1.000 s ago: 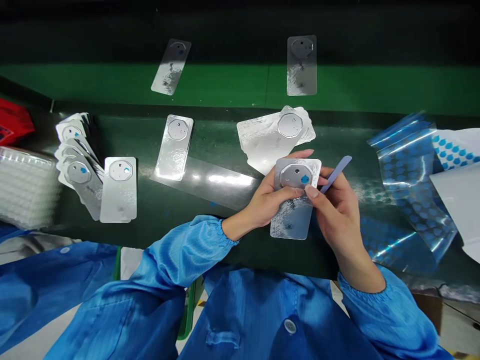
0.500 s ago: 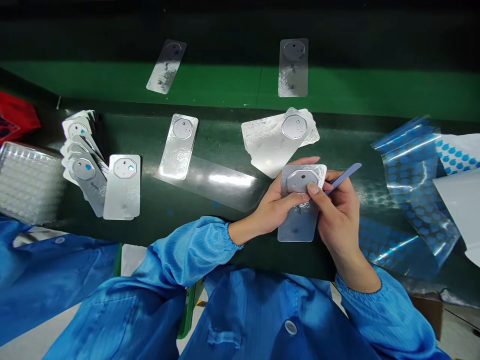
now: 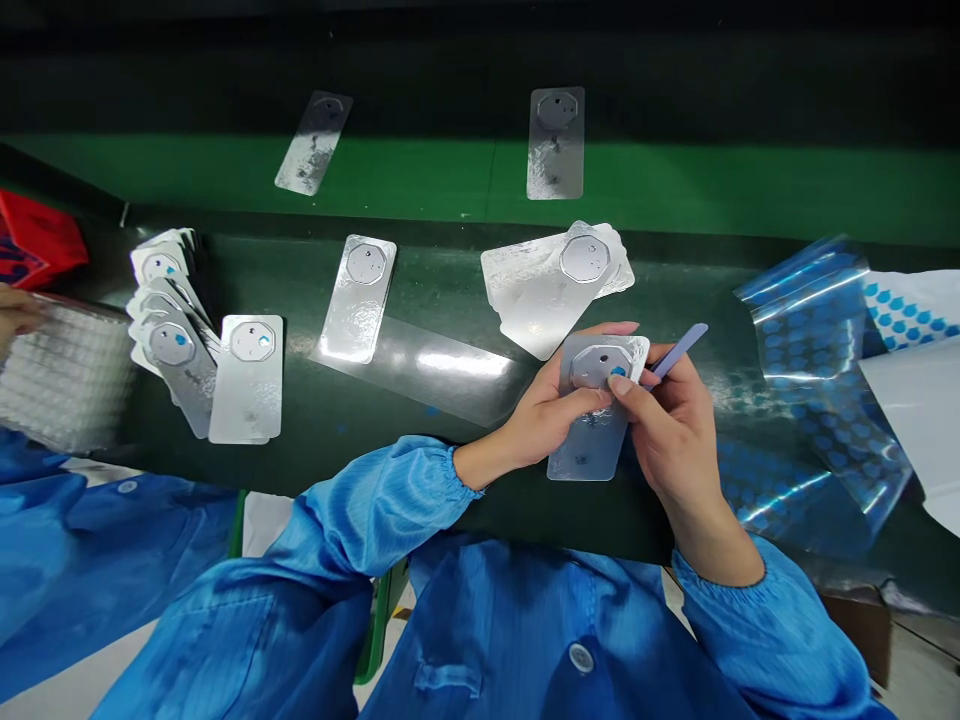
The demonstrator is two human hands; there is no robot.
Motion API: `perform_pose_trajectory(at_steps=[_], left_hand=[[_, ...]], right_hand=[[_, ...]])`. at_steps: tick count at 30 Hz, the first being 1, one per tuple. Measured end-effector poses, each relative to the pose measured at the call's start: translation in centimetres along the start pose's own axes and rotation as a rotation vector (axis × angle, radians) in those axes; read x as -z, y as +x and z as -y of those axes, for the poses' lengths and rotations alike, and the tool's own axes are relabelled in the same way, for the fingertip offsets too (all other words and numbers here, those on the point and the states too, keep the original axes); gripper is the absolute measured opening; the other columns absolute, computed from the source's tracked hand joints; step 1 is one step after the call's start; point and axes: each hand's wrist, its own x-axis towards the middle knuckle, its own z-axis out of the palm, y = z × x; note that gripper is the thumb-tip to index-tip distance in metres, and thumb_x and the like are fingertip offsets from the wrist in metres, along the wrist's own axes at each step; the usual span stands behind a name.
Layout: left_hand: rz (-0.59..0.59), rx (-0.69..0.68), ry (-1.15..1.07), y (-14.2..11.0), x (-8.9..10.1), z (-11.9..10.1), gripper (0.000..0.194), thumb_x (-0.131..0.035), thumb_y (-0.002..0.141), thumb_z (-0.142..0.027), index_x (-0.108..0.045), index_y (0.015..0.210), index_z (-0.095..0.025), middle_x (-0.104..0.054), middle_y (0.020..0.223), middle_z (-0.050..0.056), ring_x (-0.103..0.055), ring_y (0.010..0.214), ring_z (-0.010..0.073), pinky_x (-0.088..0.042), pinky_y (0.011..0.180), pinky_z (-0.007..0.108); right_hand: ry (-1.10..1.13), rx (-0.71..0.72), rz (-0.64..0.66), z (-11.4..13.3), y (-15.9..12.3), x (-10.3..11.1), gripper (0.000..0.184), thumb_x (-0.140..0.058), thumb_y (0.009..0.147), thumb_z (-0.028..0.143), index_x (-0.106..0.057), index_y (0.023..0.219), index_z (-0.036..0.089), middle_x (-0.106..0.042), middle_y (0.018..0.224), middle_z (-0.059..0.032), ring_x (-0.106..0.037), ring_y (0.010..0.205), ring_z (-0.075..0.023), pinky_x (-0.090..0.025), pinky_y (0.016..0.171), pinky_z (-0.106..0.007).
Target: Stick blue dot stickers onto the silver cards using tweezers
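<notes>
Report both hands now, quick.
Left hand: closed, holding a silver card.
Right hand: closed, holding blue tweezers, fingers against the card.

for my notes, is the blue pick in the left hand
No, the blue pick is in the right hand; the left hand holds a silver sheet.

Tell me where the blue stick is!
In the head view, the blue plastic stick pokes out of the right hand, beside the silver card in the left hand.
</notes>
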Motion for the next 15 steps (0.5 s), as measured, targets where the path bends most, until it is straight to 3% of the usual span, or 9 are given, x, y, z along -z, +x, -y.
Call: perform_pose_trajectory(at_steps=[4,8,11,15], left_hand=[[0.034,-0.017,0.045,0.1,0.2,-0.6,0.073,-0.098,0.088,-0.044,-0.072,0.155,-0.027,-0.087,0.131,0.010,-0.079,0.135,0.0337,-0.062,0.113,0.043],[-0.137,-0.035,0.113,0.8,0.2,-2.8,0.052,-0.098,0.089,-0.056,-0.081,0.124,-0.022,-0.090,0.117,0.012,-0.087,0.109,0.0356,-0.070,0.098,0.049],[-0.310,-0.142,0.151,2.7,1.2,-6.2,0.042,-0.098,0.091,-0.049,-0.079,0.115,-0.021,-0.090,0.109,0.010,-0.087,0.090,0.0315,-0.071,0.087,0.047],[-0.431,-0.375,0.229,8.4,5.4,-13.6,0.035,-0.093,0.094,-0.034,-0.073,0.120,-0.020,-0.088,0.113,0.010,-0.088,0.102,0.0312,-0.069,0.093,0.044]], right_hand=[[0.003,0.007,-0.019,-0.2,-0.1,0.0,0.029,-0.089,0.098,0.049,-0.075,0.114,0.029,-0.069,0.099,0.0008,-0.067,0.088,-0.0187,-0.061,0.083,-0.032],[0.064,0.071,-0.120,-0.1,0.1,0.3,0.033,-0.087,0.100,0.052,-0.077,0.123,0.030,-0.067,0.106,-0.0008,-0.060,0.084,-0.0166,-0.055,0.074,-0.028],[0.128,0.092,-0.174,-0.3,0.4,0.6,0.027,-0.081,0.106,0.050,-0.079,0.121,0.029,-0.070,0.109,-0.0017,-0.053,0.077,-0.0142,-0.047,0.065,-0.027],[0.132,0.087,-0.166,-0.4,0.7,0.7,0.026,-0.074,0.113,0.051,-0.081,0.116,0.027,-0.072,0.101,-0.0017,-0.053,0.073,-0.0141,-0.045,0.064,-0.028]])
